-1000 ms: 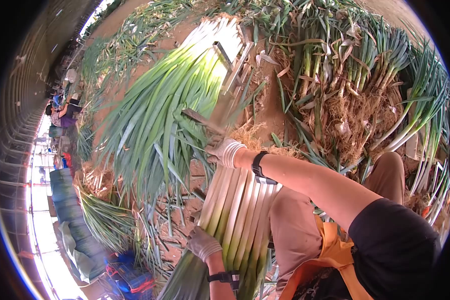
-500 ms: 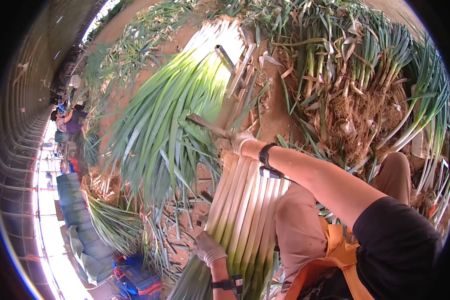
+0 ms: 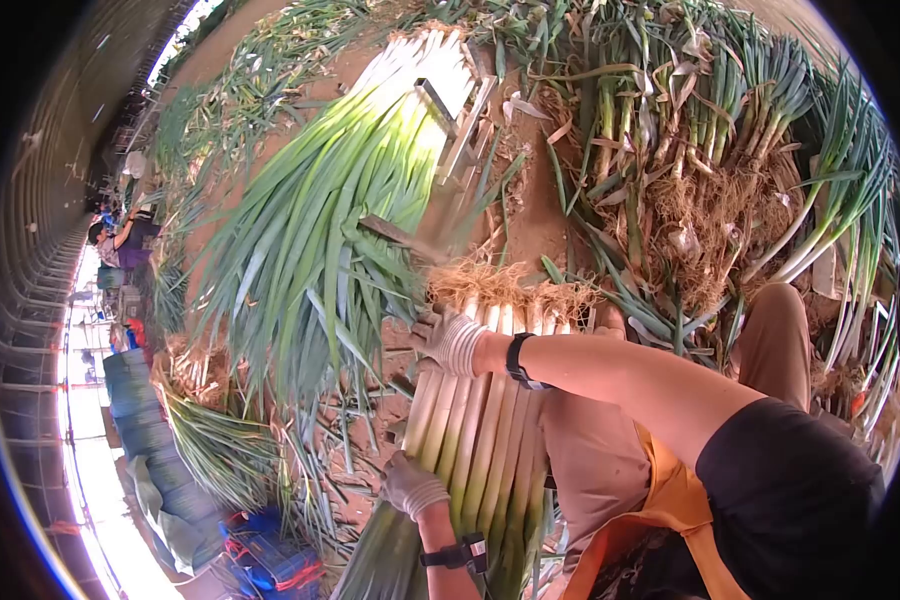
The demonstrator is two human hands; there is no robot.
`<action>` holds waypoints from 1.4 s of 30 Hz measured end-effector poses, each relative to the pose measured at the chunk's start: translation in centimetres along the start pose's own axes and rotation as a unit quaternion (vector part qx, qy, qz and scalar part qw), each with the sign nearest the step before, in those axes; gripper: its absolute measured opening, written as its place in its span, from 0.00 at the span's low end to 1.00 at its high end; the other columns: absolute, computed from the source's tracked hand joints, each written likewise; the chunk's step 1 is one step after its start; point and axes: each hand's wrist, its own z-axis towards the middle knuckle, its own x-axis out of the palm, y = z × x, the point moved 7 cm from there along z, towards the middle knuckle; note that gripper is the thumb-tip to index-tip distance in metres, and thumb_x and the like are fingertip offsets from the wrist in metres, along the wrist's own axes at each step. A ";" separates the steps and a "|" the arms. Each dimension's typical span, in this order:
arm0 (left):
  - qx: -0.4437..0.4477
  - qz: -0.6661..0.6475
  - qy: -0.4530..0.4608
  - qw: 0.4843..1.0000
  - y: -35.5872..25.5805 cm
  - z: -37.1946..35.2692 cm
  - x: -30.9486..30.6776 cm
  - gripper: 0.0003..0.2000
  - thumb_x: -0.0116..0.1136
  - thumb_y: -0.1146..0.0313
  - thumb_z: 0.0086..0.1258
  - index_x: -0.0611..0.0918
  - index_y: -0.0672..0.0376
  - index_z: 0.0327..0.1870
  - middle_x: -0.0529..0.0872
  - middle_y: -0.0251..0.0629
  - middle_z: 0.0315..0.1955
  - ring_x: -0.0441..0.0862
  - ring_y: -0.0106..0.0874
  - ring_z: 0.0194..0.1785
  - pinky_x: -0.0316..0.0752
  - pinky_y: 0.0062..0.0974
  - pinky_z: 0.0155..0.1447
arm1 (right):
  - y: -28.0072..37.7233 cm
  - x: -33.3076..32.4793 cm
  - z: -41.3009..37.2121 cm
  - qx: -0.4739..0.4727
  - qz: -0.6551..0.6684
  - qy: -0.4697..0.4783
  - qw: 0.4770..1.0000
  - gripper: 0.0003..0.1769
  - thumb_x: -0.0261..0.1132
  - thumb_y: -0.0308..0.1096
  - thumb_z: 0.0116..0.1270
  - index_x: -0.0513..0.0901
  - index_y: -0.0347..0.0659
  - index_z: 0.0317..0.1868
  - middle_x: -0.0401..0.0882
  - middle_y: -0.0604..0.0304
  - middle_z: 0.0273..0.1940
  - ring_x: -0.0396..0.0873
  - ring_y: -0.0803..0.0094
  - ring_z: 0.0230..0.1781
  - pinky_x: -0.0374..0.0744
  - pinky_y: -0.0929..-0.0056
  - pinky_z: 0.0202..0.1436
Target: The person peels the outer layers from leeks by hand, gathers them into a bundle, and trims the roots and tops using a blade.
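Observation:
A row of long green onions (image 3: 476, 430) lies side by side beside my leg, with brown roots (image 3: 505, 288) at the upper end and green leaves at the lower end. My right hand (image 3: 454, 342), in a light glove, rests across the stalks just below the roots; its fingers curl over the left edge. Lower down, my left hand (image 3: 413, 486), also gloved, lies against the left side of the same row, fingers partly hidden. Whether either hand grips a stalk is unclear.
Another pile of green onions (image 3: 340, 190) lies ahead beside a metal frame (image 3: 462, 130). Rooted onions (image 3: 700, 200) are heaped at right. A blue bundle (image 3: 270, 550) sits at lower left. Another person (image 3: 120, 240) is at far left.
My right hand has moved down and left from the root ends onto the stalks, so the roots now show. My left hand has barely moved. The view has shifted slightly.

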 end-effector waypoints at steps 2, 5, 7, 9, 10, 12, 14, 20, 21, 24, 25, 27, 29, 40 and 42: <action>0.010 0.004 -0.029 1.000 -0.6 -0.1 -0.7 0.10 0.49 0.65 0.66 0.78 0.56 0.43 0.81 0.43 0.41 0.76 0.42 0.48 0.69 0.40 0.53 | -0.5 0.5 0.2 0.010 0.001 -0.006 1.000 0.27 0.58 0.50 0.61 0.75 0.40 0.54 0.73 0.52 0.58 0.66 0.56 0.61 0.63 0.55 0.63; 0.005 0.016 -0.042 0.999 -1.2 -0.9 -0.8 0.10 0.48 0.65 0.67 0.78 0.56 0.43 0.81 0.41 0.41 0.76 0.40 0.48 0.68 0.39 0.54 | -0.6 0.3 0.0 -0.002 -0.005 -0.070 0.998 0.26 0.61 0.52 0.59 0.77 0.38 0.48 0.76 0.51 0.51 0.70 0.55 0.57 0.67 0.57 0.60; -0.006 0.032 0.000 0.999 -1.6 -0.7 -0.2 0.10 0.48 0.65 0.68 0.78 0.55 0.44 0.81 0.41 0.40 0.77 0.40 0.47 0.69 0.39 0.52 | -0.4 0.4 0.0 0.009 0.003 -0.028 1.000 0.27 0.61 0.52 0.59 0.76 0.37 0.49 0.76 0.51 0.52 0.70 0.55 0.57 0.67 0.58 0.61; 0.008 0.076 0.029 0.997 -1.9 -0.1 0.6 0.09 0.46 0.67 0.68 0.78 0.54 0.44 0.81 0.41 0.40 0.77 0.39 0.46 0.71 0.38 0.49 | -0.1 1.7 0.0 0.002 -0.049 -0.071 0.996 0.29 0.61 0.51 0.59 0.76 0.36 0.52 0.75 0.51 0.52 0.69 0.56 0.57 0.67 0.58 0.61; 0.015 0.101 0.022 0.995 -1.9 0.1 1.1 0.10 0.46 0.67 0.68 0.78 0.54 0.45 0.81 0.41 0.41 0.77 0.38 0.45 0.71 0.38 0.48 | -0.1 1.3 0.1 0.000 -0.035 -0.057 0.998 0.29 0.61 0.51 0.59 0.75 0.35 0.52 0.75 0.51 0.53 0.69 0.56 0.58 0.68 0.58 0.61; 0.049 0.126 -0.007 0.991 -2.3 0.2 0.6 0.11 0.45 0.67 0.67 0.77 0.55 0.48 0.81 0.40 0.41 0.78 0.38 0.44 0.73 0.37 0.45 | 0.0 0.4 0.3 -0.014 -0.060 -0.099 0.993 0.27 0.61 0.50 0.60 0.76 0.38 0.52 0.76 0.52 0.50 0.69 0.56 0.57 0.70 0.57 0.58; 0.032 0.108 -0.008 0.994 -2.2 0.2 0.0 0.12 0.45 0.67 0.67 0.76 0.56 0.49 0.81 0.41 0.42 0.78 0.38 0.44 0.73 0.37 0.44 | -0.9 1.8 1.1 0.023 0.005 0.039 0.999 0.29 0.54 0.53 0.65 0.73 0.41 0.58 0.70 0.54 0.59 0.62 0.56 0.64 0.63 0.56 0.65; 0.033 0.132 -0.020 0.990 -2.2 0.4 0.5 0.12 0.44 0.70 0.69 0.78 0.57 0.49 0.83 0.46 0.39 0.82 0.41 0.41 0.76 0.36 0.42 | -7.7 -6.4 -4.4 0.136 0.101 -0.089 0.982 0.22 0.52 0.47 0.68 0.76 0.45 0.55 0.76 0.50 0.52 0.77 0.55 0.49 0.76 0.65 0.52; 0.018 0.124 -0.006 0.992 -2.1 0.2 0.3 0.12 0.45 0.70 0.68 0.79 0.57 0.48 0.83 0.46 0.40 0.82 0.41 0.41 0.76 0.36 0.42 | -9.2 -8.0 -8.1 0.177 0.129 -0.114 0.969 0.20 0.54 0.46 0.67 0.78 0.44 0.52 0.78 0.50 0.48 0.79 0.55 0.46 0.77 0.64 0.48; -0.025 0.074 0.026 0.997 -1.1 1.3 1.3 0.11 0.48 0.71 0.66 0.80 0.58 0.46 0.83 0.49 0.42 0.83 0.43 0.42 0.79 0.36 0.43 | -11.0 -14.6 -22.0 0.318 0.164 -0.167 0.919 0.14 0.58 0.43 0.63 0.81 0.44 0.41 0.81 0.52 0.39 0.80 0.57 0.38 0.77 0.61 0.40; -0.018 0.089 -0.004 0.996 -0.8 1.3 1.5 0.12 0.50 0.69 0.65 0.79 0.60 0.48 0.82 0.49 0.44 0.83 0.42 0.45 0.79 0.34 0.44 | -11.8 -15.1 -26.7 0.359 0.147 -0.200 0.899 0.12 0.59 0.41 0.62 0.82 0.44 0.39 0.81 0.52 0.36 0.80 0.58 0.37 0.77 0.62 0.39; 0.077 0.196 -0.037 0.977 1.0 3.4 5.7 0.15 0.51 0.64 0.65 0.79 0.58 0.49 0.81 0.48 0.48 0.81 0.43 0.47 0.77 0.37 0.46 | -10.9 -15.5 -35.5 0.462 0.095 -0.151 0.869 0.09 0.59 0.37 0.60 0.84 0.45 0.36 0.83 0.56 0.34 0.81 0.62 0.35 0.78 0.64 0.37; 0.101 0.155 -0.101 0.978 -1.8 2.1 3.8 0.15 0.51 0.64 0.65 0.79 0.59 0.49 0.81 0.48 0.48 0.81 0.43 0.47 0.77 0.36 0.48 | -10.2 -9.7 -42.9 0.351 -0.179 0.078 0.916 0.07 0.57 0.29 0.60 0.80 0.44 0.37 0.79 0.55 0.38 0.80 0.68 0.34 0.78 0.71 0.39; 0.295 -0.180 -0.235 0.909 -19.1 -11.4 -8.1 0.17 0.49 0.64 0.66 0.78 0.63 0.51 0.80 0.49 0.50 0.79 0.42 0.52 0.74 0.35 0.54 | 5.5 -17.1 -56.0 0.438 0.214 -0.080 0.870 0.13 0.58 0.39 0.60 0.82 0.45 0.41 0.81 0.54 0.36 0.79 0.58 0.34 0.75 0.61 0.39; 0.339 -0.206 -0.223 0.890 -22.2 -13.8 -9.7 0.17 0.49 0.64 0.66 0.78 0.63 0.52 0.80 0.49 0.51 0.79 0.42 0.53 0.73 0.35 0.55 | 7.1 -20.5 -56.3 0.472 0.256 -0.101 0.838 0.13 0.58 0.40 0.60 0.82 0.46 0.42 0.82 0.52 0.38 0.79 0.56 0.36 0.76 0.60 0.40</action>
